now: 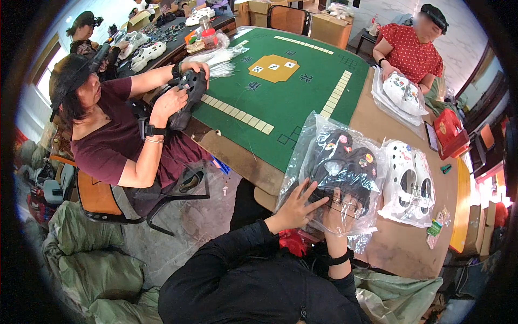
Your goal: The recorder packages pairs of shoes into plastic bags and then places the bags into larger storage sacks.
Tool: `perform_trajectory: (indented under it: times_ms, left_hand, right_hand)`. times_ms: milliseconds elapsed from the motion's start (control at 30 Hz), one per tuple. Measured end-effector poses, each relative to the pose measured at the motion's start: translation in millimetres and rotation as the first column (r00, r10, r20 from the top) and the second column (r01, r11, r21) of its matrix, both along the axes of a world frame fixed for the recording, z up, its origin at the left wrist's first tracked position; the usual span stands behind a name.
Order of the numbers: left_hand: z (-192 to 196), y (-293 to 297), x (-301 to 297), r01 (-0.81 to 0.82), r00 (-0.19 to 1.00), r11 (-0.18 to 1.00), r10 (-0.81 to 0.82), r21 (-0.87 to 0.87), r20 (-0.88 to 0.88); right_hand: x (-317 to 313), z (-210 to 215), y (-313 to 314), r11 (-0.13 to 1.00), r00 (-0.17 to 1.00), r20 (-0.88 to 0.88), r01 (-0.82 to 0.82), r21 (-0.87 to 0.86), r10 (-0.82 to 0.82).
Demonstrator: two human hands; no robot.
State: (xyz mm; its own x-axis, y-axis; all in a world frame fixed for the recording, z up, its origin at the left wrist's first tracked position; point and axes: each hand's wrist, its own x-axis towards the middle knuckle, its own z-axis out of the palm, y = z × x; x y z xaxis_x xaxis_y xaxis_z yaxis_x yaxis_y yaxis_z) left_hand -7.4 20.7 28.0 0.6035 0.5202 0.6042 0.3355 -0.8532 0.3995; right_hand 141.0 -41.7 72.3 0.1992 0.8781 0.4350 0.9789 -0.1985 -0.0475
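Observation:
A pair of black clogs with colourful charms lies in a clear plastic bag on the table's near side. My left hand rests against the bag's left side, fingers spread over the plastic. My right hand is inside the bag's near end, its fingers at the heels of the black clogs. Plastic glare blurs part of that grip. Just right of this bag, white clogs lie in another clear bag.
A green mahjong table top with rows of tiles stretches ahead. At left a seated person handles a dark clog; at far right another person holds bagged white clogs. A small packet lies right. Green sacks fill the lower left.

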Motion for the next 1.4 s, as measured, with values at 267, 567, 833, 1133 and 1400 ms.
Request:
perform_trajectory:
  times_ms: [267,567,833,1133,1400]
  left_hand:
    - [3,-2,-2,-0.004,1.000,1.000,0.004,-0.003,-0.003]
    - [4,0,-1,-0.007,1.000,1.000,0.006,-0.006,-0.014]
    - [-1,-1,-1,-0.005,1.000,1.000,0.005,-0.007,-0.022]
    - [0,-1,-1,-0.003,1.000,1.000,0.003,-0.006,-0.030]
    - [2,-1,0,-0.008,1.000,1.000,0.008,0.011,-0.015]
  right_hand:
    - [-4,10,2,0.994,0.997,0.082,-0.018,0.112,0.009]
    - [-2,6,4,0.993,0.997,0.076,-0.012,0.113,0.004]
    - [-2,5,2,0.995,0.998,0.069,-0.017,0.102,0.010]
    - [-3,6,1,0.996,0.998,0.062,-0.008,0.084,0.003]
    - [-1,2,0,1.000,1.000,-0.003,0.011,0.005,-0.011]
